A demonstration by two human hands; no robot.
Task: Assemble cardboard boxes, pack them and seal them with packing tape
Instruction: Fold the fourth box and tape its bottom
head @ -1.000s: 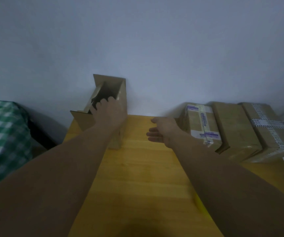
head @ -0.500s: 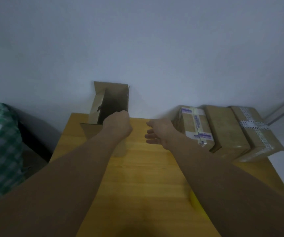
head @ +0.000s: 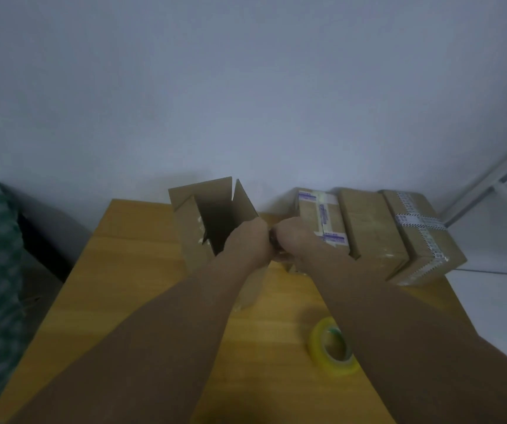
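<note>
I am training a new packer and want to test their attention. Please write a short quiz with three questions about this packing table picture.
1. True or false: the yellow tape roll rests on the table, beside the right forearm.
2. How many closed boxes stand in a row next to the right hand? A) two B) three C) five
3. Fill in: the box at the left hand has its top ___.

Key: 1 true; 2 B; 3 open.
</note>
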